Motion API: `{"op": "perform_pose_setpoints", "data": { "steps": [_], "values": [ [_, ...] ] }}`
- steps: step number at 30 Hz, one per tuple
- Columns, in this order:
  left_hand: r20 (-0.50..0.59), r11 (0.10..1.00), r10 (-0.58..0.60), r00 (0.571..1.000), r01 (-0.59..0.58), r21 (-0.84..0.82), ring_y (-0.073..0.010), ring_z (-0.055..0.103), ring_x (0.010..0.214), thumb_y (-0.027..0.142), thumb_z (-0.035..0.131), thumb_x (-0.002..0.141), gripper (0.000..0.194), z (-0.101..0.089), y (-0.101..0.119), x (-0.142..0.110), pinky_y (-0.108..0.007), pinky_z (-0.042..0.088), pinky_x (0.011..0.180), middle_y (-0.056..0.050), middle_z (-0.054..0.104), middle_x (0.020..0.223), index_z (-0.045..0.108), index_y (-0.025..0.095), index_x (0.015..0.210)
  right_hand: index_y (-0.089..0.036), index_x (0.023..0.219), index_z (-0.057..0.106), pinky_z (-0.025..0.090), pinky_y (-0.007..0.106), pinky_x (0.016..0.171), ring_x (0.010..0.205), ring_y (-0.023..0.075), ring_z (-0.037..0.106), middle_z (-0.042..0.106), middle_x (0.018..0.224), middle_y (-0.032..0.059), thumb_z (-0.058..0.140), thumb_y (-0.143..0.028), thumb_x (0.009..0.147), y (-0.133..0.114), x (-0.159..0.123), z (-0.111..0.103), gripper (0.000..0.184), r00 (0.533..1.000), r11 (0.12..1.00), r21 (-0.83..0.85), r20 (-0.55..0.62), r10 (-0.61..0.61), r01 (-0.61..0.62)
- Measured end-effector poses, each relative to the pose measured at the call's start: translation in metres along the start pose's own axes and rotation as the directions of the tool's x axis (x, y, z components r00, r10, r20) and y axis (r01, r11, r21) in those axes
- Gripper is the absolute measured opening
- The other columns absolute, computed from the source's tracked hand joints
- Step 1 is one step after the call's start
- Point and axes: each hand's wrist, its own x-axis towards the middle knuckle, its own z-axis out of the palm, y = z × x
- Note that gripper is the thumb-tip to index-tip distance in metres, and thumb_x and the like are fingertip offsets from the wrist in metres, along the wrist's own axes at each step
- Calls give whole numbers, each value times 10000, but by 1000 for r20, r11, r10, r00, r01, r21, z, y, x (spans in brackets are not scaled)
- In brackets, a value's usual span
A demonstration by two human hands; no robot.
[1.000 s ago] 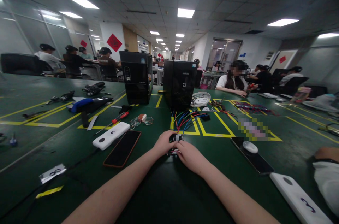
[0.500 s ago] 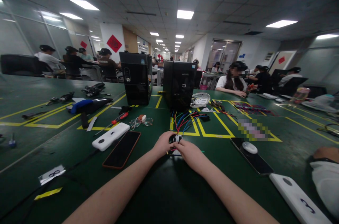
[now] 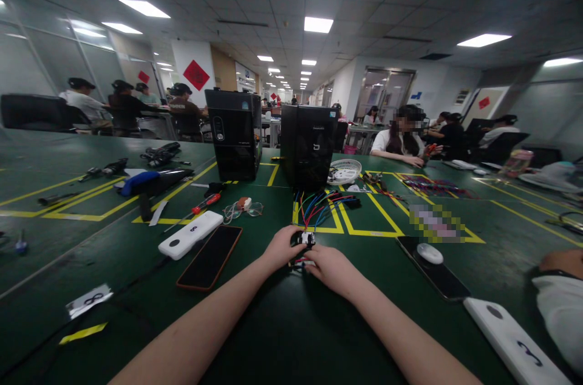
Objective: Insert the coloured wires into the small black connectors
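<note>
A small black-and-white wired block point(image 3: 308, 238), perhaps a connector, is at the middle of the table's near side. My left hand point(image 3: 283, 245) grips it from the left between thumb and fingers. Coloured wires point(image 3: 314, 210) in red, blue, green and black fan out from its far side. Nearer to me, my right hand point(image 3: 331, 265) has its fingers closed at short red and blue wire ends point(image 3: 299, 263) below the block. The fingertips partly hide these ends, so which wire they pinch is unclear.
Two black computer towers point(image 3: 312, 145) stand beyond the wires. On the left lie a phone point(image 3: 210, 257), a white power bank point(image 3: 191, 235), a red-handled screwdriver point(image 3: 206, 203) and glasses point(image 3: 255, 209). Another phone point(image 3: 444, 279) lies right. A person point(image 3: 401, 141) sits across the table.
My right hand has shifted slightly toward me and to the right, away from the block, uncovering more of it. My left hand keeps its grip in place.
</note>
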Motion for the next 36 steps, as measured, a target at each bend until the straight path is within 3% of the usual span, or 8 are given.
{"op": "perform_pose_setpoints", "data": {
  "steps": [5, 10, 14, 20, 28, 32, 36],
  "values": [
    [16, 1000, -8, 1000, 8, 12, -231, 561, 994, 239, 674, 715, 366, -2, 2, 0, -363, 422, 905, -80, 624, 1054, 595, 165, 1065, -147, 922, 633, 448, 302, 766, 864, 219, 613, 648, 934, 108, 475, -248, 837, -2, 0, 1, 207, 990, 992, -68, 91, 108, -102],
    [26, 1000, -17, 1000, 17, 5, -231, 563, 999, 242, 672, 720, 359, -4, 5, 0, -365, 423, 906, -78, 626, 1059, 598, 170, 1064, -142, 996, 590, 458, 299, 758, 877, 209, 611, 625, 1004, 110, 415, -199, 862, -5, -1, 0, 227, 996, 995, -57, 36, 82, -80],
    [24, 1000, -22, 999, 22, -1, -230, 566, 993, 245, 669, 721, 353, -4, 5, 0, -367, 422, 905, -76, 627, 1049, 601, 175, 1061, -137, 1033, 573, 466, 320, 766, 904, 229, 604, 599, 1065, 119, 479, -262, 845, -6, -2, 0, 244, 997, 996, -60, 16, 73, -72],
    [22, 1000, -8, 1000, 8, 10, -232, 566, 985, 250, 668, 721, 353, -3, 3, 0, -362, 424, 897, -76, 627, 1042, 597, 168, 1057, -144, 923, 619, 464, 313, 743, 847, 226, 615, 636, 953, 107, 492, -257, 814, -9, -5, -4, 202, 990, 994, -43, 94, 108, -104],
    [16, 1000, -14, 1000, 14, 15, -232, 563, 990, 234, 670, 719, 354, -2, 2, -1, -363, 425, 901, -79, 626, 1048, 596, 160, 1057, -148, 888, 603, 449, 278, 686, 804, 208, 613, 632, 921, 104, 515, -195, 725, -13, -7, -5, 191, 991, 995, -37, 99, 95, -92],
    [22, 1000, -19, 1000, 19, 5, -232, 565, 991, 235, 675, 719, 353, -3, 3, -1, -365, 425, 903, -78, 629, 1050, 598, 164, 1056, -141, 925, 583, 445, 290, 691, 821, 223, 616, 629, 953, 118, 490, -205, 744, -10, -8, -3, 214, 995, 996, -59, 67, 70, -66],
    [25, 1000, -17, 1000, 17, -5, -231, 562, 998, 233, 671, 721, 354, -4, 3, 0, -366, 423, 910, -76, 627, 1058, 601, 171, 1063, -148, 1023, 525, 429, 287, 683, 820, 221, 627, 646, 935, 122, 444, -191, 791, -8, -7, -5, 249, 991, 991, -63, 53, 124, -121]
  ]
}}
